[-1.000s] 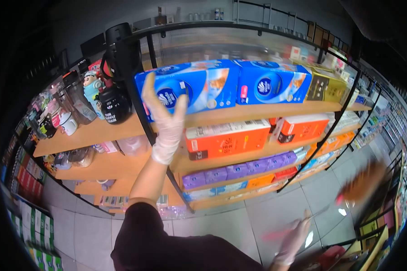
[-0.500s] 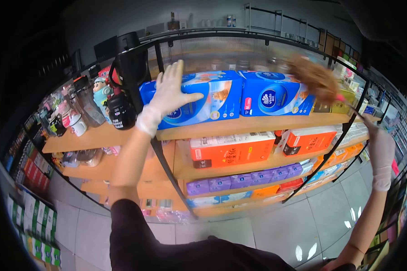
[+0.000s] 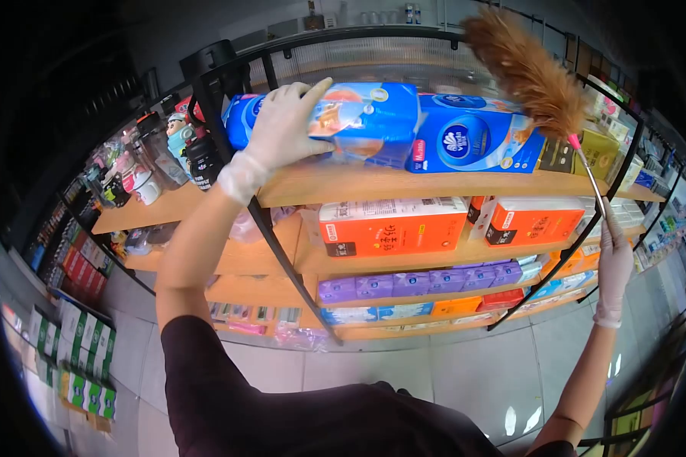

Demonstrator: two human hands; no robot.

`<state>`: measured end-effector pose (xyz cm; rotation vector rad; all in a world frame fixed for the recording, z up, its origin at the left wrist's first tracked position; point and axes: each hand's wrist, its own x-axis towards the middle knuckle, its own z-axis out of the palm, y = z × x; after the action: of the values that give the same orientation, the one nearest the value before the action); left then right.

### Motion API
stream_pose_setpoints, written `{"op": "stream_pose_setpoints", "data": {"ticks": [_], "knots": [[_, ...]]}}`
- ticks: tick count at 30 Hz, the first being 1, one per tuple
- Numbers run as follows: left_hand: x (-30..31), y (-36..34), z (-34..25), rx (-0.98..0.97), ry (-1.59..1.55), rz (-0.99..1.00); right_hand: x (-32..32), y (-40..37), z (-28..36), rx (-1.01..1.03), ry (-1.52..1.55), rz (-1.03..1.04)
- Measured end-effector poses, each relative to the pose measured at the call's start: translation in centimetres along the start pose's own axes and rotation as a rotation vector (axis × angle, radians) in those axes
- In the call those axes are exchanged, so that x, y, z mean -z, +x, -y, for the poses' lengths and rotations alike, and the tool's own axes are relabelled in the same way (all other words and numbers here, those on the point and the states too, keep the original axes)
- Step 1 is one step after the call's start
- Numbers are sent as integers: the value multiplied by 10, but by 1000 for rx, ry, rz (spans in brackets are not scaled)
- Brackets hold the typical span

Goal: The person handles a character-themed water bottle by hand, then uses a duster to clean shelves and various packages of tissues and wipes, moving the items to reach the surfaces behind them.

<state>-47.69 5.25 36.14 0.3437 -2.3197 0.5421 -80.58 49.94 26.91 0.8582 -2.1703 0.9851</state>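
My gloved left hand [image 3: 293, 126] grips the left blue tissue pack [image 3: 373, 118], which is tipped back above the top shelf [image 3: 343, 185]. A second blue pack [image 3: 472, 145] stands upright on the shelf just to the right. In my gloved right hand [image 3: 615, 263] is the metal handle of a brown feather duster [image 3: 530, 72]. The duster's pink collar points up, and its feathers are raised over the right end of the second pack, near the shelf's back rail.
Bottles and a black tumbler [image 3: 201, 161] stand left of the shelf post. Orange packs [image 3: 392, 228] and purple packs [image 3: 411, 284] fill lower shelves. Gold boxes [image 3: 594, 154] sit at the right. Green and white boxes [image 3: 84, 335] are stacked at lower left.
The left blue pack has been taken hold of and tilted up. The duster has risen from behind the second pack to above the rail. The view has shifted slightly.
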Motion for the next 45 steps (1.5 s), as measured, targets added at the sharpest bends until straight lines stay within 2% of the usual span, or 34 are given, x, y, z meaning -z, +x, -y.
{"op": "stream_pose_setpoints", "data": {"ticks": [3,4,5,7,9,11,13,14,17,18,20,22,24,27,29,31,34,36,38,40,43,45], "knots": [[8,-10,-2,-10,5,-290,-46,-12,10,71,323,-25],[11,-6,1,4,0,-393,-48,-15,24,-135,308,145],[15,-3,3,23,-4,-496,-65,-17,28,-42,311,96],[38,10,-2,136,-56,-734,-87,-17,28,2,159,129],[71,18,-19,307,-792,-751,-92,-20,51,53,121,49],[105,13,-18,303,-771,-798,-94,-16,81,164,186,-9],[126,4,-20,423,-870,-903,-97,-21,109,307,357,-23],[132,-5,-32,398,-1018,-925,-97,-25,123,322,349,84],[149,-25,-29,348,-1105,-1028,-111,-33,152,431,-18,251],[150,-33,-24,317,-1225,-1059,-125,-32,156,478,-182,286],[153,-49,-13,250,-1463,-1126,-158,-29,164,536,-272,307],[158,-56,-30,289,-1067,-1103,-181,-28,174,567,-278,335],[161,-82,13,296,-1000,-1089,-191,-28,178,577,-209,376],[166,-96,15,293,-1002,-1058,-163,-28,145,628,223,489],[168,-105,16,324,-958,-1047,-96,-35,133,266,382,874],[167,-112,13,369,-911,-1023,-81,-46,70,282,514,1001],[158,-93,6,362,-864,-1035,-57,-58,34,21,596,1135],[148,-70,1,313,-842,-1032,-66,-65,45,-79,617,996],[138,-50,-3,324,-771,-919,-91,-76,61,-174,647,788],[134,-22,-30,273,-791,-777,-108,-87,65,182,466,614],[112,13,-30,138,-838,-631,-67,-90,67,164,409,775],[95,29,-18,104,-783,-463,-31,-105,45,40,489,959]]}}
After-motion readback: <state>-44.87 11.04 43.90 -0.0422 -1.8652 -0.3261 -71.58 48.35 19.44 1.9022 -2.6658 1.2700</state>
